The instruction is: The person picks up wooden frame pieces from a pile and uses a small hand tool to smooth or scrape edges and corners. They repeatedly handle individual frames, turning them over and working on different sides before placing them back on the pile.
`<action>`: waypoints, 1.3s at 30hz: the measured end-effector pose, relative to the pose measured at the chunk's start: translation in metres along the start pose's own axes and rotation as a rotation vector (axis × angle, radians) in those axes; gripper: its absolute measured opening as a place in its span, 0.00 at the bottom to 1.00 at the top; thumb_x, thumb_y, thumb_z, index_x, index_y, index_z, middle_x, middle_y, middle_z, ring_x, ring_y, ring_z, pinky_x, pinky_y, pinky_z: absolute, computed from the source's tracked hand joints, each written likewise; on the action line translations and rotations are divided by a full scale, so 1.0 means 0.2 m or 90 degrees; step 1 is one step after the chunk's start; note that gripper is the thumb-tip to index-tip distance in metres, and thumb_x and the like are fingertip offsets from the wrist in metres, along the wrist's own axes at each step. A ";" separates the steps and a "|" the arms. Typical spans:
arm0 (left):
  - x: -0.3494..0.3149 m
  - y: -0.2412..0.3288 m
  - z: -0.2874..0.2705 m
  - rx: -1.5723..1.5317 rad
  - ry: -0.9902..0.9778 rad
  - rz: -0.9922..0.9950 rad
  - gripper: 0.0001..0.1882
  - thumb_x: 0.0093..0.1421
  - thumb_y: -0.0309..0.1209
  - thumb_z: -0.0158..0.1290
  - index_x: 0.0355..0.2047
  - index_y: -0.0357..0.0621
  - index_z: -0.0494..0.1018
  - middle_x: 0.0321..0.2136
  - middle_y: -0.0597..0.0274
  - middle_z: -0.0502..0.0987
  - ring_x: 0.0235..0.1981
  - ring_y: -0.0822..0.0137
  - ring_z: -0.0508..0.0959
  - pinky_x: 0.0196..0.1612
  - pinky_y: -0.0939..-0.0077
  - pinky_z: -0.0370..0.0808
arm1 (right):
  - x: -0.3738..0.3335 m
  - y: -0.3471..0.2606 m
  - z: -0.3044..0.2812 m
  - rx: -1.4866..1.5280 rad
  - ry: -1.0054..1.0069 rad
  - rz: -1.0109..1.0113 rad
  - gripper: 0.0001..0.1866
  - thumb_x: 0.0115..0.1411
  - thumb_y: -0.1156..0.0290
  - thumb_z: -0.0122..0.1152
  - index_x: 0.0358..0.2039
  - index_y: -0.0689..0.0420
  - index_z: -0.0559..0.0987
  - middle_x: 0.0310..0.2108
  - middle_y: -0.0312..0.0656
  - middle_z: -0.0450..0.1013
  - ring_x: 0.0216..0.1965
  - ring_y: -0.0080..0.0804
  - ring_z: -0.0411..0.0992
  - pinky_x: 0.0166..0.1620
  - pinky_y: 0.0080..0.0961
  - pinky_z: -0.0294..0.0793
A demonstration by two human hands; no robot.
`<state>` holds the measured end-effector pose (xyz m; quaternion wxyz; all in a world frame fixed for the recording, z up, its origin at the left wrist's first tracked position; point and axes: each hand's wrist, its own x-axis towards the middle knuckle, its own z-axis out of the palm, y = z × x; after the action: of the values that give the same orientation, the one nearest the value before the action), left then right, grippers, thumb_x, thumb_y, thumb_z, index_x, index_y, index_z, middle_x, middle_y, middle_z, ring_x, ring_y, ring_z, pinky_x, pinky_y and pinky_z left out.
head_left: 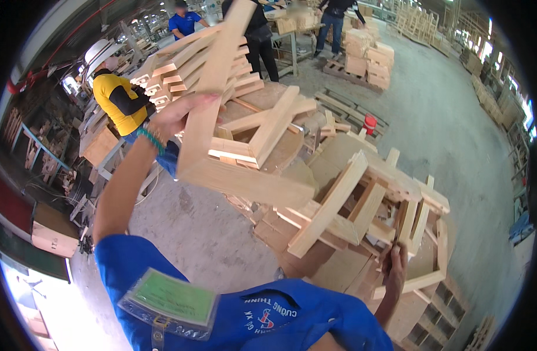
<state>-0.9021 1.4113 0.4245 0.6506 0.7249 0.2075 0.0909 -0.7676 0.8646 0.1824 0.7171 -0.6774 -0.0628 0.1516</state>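
Observation:
Raised at the left, my left hand (pixel 180 114) is closed round a large angled wooden frame piece (pixel 245 182), made of two pale boards joined at a corner. Its long board rises past the hand toward the top of the view. Low at the right, my right hand (pixel 394 261) has its fingers closed at the lower end of a wooden slat (pixel 406 221). That slat lies among several joined wooden frames (pixel 330 205) heaped on a brown board-covered stack. What lies inside the right fingers is mostly hidden.
Behind the left hand stands a stack of angled wooden parts (pixel 183 64); another frame (pixel 274 126) rests on a round board. A red container (pixel 369 123) stands beyond. A person in yellow (pixel 116 99) works at the left, others farther back. Pallets (pixel 435 316) lie low right.

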 end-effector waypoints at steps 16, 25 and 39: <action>-0.39 -0.06 1.14 -0.619 0.033 0.314 0.30 0.55 0.43 0.53 0.55 0.41 0.65 0.25 0.56 0.74 0.28 0.61 0.77 0.34 0.62 0.76 | -0.20 -0.75 0.38 -0.294 -0.243 -0.613 0.18 0.52 0.86 0.56 0.43 0.55 0.81 0.33 0.39 0.67 0.30 0.28 0.67 0.30 0.22 0.66; -0.41 -0.06 1.20 -0.607 0.100 0.340 0.28 0.54 0.42 0.54 0.53 0.43 0.66 0.35 0.59 0.73 0.28 0.61 0.77 0.34 0.61 0.77 | -0.26 -0.76 0.30 -0.392 -0.306 -0.651 0.19 0.49 0.85 0.59 0.41 0.53 0.81 0.31 0.39 0.68 0.29 0.31 0.69 0.27 0.25 0.66; -0.31 -0.10 1.30 -0.708 0.109 0.352 0.25 0.58 0.45 0.56 0.49 0.42 0.67 0.40 0.56 0.75 0.40 0.55 0.77 0.43 0.55 0.78 | -0.16 -0.64 0.08 -0.160 -0.435 -0.586 0.13 0.56 0.81 0.55 0.42 0.57 0.80 0.31 0.37 0.70 0.26 0.25 0.68 0.27 0.19 0.66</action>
<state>-0.8564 1.1512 0.3773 0.8637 0.2952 -0.0147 0.4081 -0.7862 0.8662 0.3151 0.5626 -0.5728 -0.5956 0.0262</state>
